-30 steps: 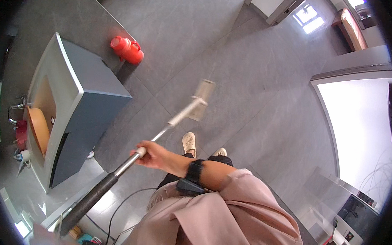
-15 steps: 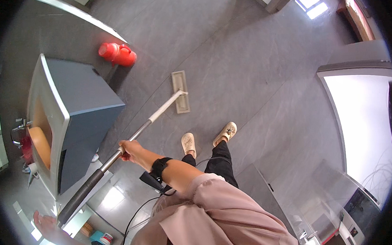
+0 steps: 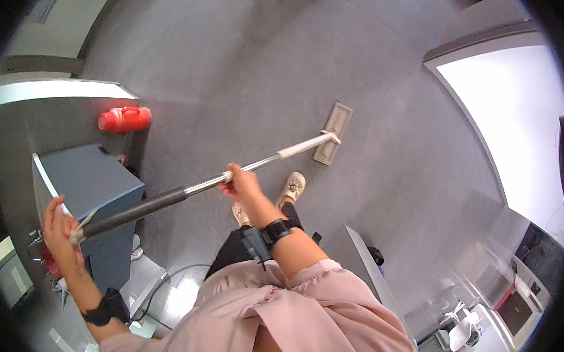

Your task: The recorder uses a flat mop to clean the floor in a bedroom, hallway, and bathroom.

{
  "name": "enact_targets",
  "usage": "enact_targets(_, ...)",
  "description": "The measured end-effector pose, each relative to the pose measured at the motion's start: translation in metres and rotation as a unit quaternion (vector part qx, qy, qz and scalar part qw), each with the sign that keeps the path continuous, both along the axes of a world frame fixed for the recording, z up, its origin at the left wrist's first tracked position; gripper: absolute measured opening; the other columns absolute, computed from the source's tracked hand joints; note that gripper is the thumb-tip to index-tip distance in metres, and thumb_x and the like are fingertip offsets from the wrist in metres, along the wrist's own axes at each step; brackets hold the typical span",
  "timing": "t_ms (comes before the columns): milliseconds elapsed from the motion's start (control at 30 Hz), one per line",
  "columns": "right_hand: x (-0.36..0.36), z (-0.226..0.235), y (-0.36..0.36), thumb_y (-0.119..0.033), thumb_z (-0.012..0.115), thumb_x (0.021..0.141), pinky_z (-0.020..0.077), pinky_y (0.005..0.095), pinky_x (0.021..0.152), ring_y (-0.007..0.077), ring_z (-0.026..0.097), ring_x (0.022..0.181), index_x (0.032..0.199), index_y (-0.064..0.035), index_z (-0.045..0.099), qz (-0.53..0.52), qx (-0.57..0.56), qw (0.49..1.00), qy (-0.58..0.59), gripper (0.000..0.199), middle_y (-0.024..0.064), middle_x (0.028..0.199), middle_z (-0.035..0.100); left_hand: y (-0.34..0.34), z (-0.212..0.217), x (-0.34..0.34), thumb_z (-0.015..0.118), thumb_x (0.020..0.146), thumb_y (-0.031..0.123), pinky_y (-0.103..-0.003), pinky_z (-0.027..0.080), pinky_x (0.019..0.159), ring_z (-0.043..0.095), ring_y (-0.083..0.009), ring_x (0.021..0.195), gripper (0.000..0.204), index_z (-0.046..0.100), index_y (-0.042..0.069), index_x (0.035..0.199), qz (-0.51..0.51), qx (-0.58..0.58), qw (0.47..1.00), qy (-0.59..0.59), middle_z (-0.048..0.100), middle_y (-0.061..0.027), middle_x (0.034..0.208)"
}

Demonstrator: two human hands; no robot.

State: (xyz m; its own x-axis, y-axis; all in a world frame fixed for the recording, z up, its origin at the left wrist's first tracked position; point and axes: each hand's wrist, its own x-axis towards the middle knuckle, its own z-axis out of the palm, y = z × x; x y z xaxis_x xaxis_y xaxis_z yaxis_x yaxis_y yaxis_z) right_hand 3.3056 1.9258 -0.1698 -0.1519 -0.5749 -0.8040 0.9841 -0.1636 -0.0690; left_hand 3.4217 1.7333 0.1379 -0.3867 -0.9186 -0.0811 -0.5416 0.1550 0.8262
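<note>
A flat mop [image 3: 149,206] slants across the view, its dark grip at the left and its beige rectangular head [image 3: 339,117] on the grey floor at the right. Around the silver shaft, about midway, my right hand [image 3: 239,183] is closed. My left hand [image 3: 60,235] is at the top end of the dark grip, its fingers stretched out and the grip's end against the palm side. Below the shaft are my feet in beige clogs [image 3: 292,187]. Each wrist wears a black strap with a device.
A red thermos flask [image 3: 125,120] lies or stands left of the mop, beyond a dark grey cabinet [image 3: 90,170]. A bright white doorway [image 3: 502,113] is on the right. At lower right are a white appliance and small items on a counter.
The mop head has swung right across the floor and turned at a slant. My right hand has moved right with the shaft. My left hand has risen with the grip's end.
</note>
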Motion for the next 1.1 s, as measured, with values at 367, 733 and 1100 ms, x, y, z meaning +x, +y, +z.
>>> enact_targets(367, -0.084, -0.067, 0.132, -0.015, 0.047, 0.072, 0.0331, 0.0285, 0.035, 0.0171, 0.041, 0.044, 0.072, -0.0035, 0.041, -0.121, 0.273, 0.954, -0.030, 0.012, 0.0070, 0.056, 0.043, 0.099, -0.092, -0.115, 0.042, 0.083, 0.010, -0.017, 0.037, 0.055, 0.042, -0.0032, 0.052, 0.018, 0.054, 0.004, 0.096, -0.240, 0.153, 0.958, -0.023, 0.043, 0.0034, 0.058)
enact_targets(733, -0.094, 0.061, -0.093, -0.025, 0.046, 0.080, 0.0364, 0.0262, 0.034, 0.0185, 0.048, 0.042, 0.081, 0.0021, 0.045, -0.041, 0.009, 0.999, -0.035, 0.027, 0.0132, 0.061, 0.053, -0.112, 0.049, -0.077, 0.046, 0.080, 0.014, -0.032, 0.040, 0.072, 0.045, -0.0117, 0.056, 0.031, 0.042, 0.000, 0.107, -0.326, -0.381, 0.859, 0.103, 0.043, -0.0011, 0.060)
enact_targets(1100, -0.187, 0.071, -0.228, -0.020, 0.045, 0.075, 0.0286, 0.0265, 0.032, 0.0141, 0.041, 0.035, 0.066, -0.0033, 0.046, 0.049, -0.090, 0.995, 0.008, 0.019, 0.0071, 0.051, 0.046, -0.098, 0.100, -0.164, 0.037, 0.087, 0.024, -0.037, 0.040, 0.078, 0.053, -0.0234, 0.071, 0.031, 0.049, -0.004, 0.080, -0.292, -0.722, 0.579, -0.239, 0.051, -0.0105, 0.075)
